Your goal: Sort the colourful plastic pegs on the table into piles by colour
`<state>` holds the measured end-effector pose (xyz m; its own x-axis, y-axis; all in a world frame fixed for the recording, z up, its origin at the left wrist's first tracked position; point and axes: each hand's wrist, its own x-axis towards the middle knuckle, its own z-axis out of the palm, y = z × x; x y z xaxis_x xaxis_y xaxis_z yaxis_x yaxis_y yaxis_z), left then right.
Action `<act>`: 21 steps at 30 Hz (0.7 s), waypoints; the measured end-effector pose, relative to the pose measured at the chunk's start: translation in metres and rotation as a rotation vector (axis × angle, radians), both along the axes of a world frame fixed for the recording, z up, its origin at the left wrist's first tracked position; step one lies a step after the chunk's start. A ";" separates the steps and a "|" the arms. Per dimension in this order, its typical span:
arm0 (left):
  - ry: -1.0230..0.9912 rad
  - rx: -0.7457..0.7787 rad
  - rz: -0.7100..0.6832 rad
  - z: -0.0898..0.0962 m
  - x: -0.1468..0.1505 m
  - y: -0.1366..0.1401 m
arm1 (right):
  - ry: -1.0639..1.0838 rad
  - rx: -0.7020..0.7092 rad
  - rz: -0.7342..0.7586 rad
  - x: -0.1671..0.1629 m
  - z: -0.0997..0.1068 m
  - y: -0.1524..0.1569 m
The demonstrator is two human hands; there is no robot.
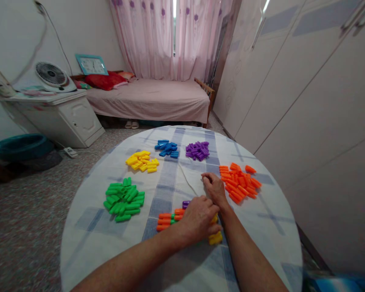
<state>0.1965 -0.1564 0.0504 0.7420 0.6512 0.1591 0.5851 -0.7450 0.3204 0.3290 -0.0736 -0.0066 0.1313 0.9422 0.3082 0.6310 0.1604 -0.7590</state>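
Note:
My left hand (199, 217) is bent over a row of joined tube-shaped plastic pieces, fingers curled and covering its middle. Orange and green pieces (167, 222) stick out on the left of the row, yellow pieces (215, 238) on the right, and a purple piece (185, 204) behind. Just beyond it, my right hand (214, 188) rests with fingers drawn together, its wrist against the left fingertips. Whatever either hand pinches is hidden. A pale string (185, 177) runs across the cloth towards my left hand. Close to my right hand lies a pile of orange tubes (239, 182).
Round the cloth-covered table (91, 251) lie piles of green tubes (124, 198), yellow tubes (141, 161), blue tubes (167, 149) and purple tubes (197, 151). A bed (152, 97) stands beyond, a white cabinet (76, 117) at left, a wardrobe (316, 101) at right.

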 end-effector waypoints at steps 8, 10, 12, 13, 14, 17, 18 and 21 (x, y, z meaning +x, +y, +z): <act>-0.184 -0.054 0.204 0.005 -0.026 0.027 | -0.003 0.000 0.005 0.002 -0.004 0.002; -0.247 -0.013 0.361 0.012 -0.052 0.048 | -0.011 0.006 0.004 0.002 -0.004 0.002; -0.213 0.060 0.522 0.017 -0.082 0.074 | -0.019 0.008 0.004 0.002 -0.004 0.002; -0.186 0.105 0.600 0.017 -0.097 0.087 | -0.023 0.007 0.003 0.002 -0.003 0.002; -0.147 0.148 0.674 0.017 -0.111 0.100 | -0.028 0.004 0.003 0.002 -0.003 0.002; -0.007 0.229 0.826 0.014 -0.147 0.129 | -0.034 -0.001 0.002 0.002 -0.003 0.002; 0.029 0.247 0.852 0.013 -0.156 0.135 | -0.034 0.000 0.002 0.002 -0.003 0.002; 0.074 0.278 0.876 0.010 -0.171 0.145 | -0.033 0.003 0.004 0.003 -0.003 0.002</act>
<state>0.0254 -0.0118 0.0604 0.0166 0.9306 0.3657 0.9882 -0.0710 0.1357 0.3316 -0.0720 -0.0099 0.1176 0.9418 0.3149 0.6550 0.1647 -0.7374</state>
